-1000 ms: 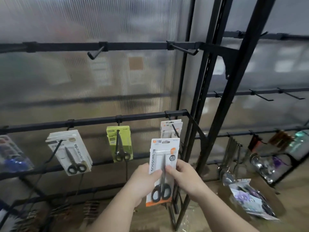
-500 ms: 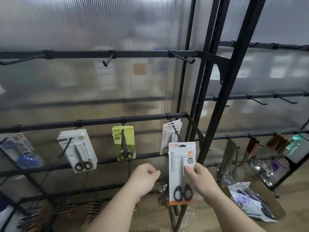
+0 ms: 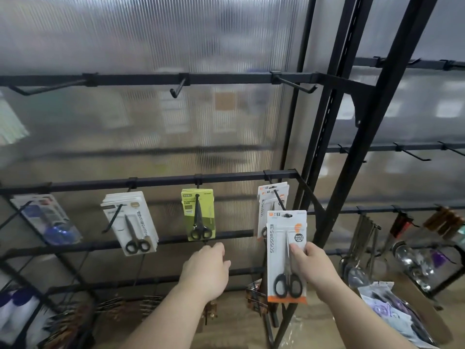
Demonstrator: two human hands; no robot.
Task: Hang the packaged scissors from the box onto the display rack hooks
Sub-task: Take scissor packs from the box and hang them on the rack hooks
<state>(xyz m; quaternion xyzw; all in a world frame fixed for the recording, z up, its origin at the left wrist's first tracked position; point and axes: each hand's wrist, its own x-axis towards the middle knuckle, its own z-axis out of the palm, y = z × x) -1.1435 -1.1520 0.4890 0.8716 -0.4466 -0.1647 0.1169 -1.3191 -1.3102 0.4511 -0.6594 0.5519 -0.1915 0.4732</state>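
Observation:
My right hand [image 3: 310, 267] pinches a white-and-orange scissors pack [image 3: 281, 250] upright, its hang hole level with the tip of a black hook [image 3: 279, 200]. That hook carries matching packs [image 3: 273, 197] behind it. My left hand [image 3: 207, 268] hovers empty with loosely curled fingers below a green scissors pack [image 3: 198, 214]. A stack of white scissors packs [image 3: 130, 222] hangs further left. All hang from the middle rail [image 3: 161, 181] of the black rack.
Three bare hooks stick out of the upper rail [image 3: 226, 78]. A blue-item pack [image 3: 47, 219] hangs far left. Spoons and utensils [image 3: 362, 243] hang on the right rack. A cardboard box [image 3: 412, 308] with bagged packs sits low right. A diagonal rack post [image 3: 357, 147] stands beside my right hand.
My left hand let go of the pack and drew left. My right hand carried the pack right and up, in front of the hook with the matching packs.

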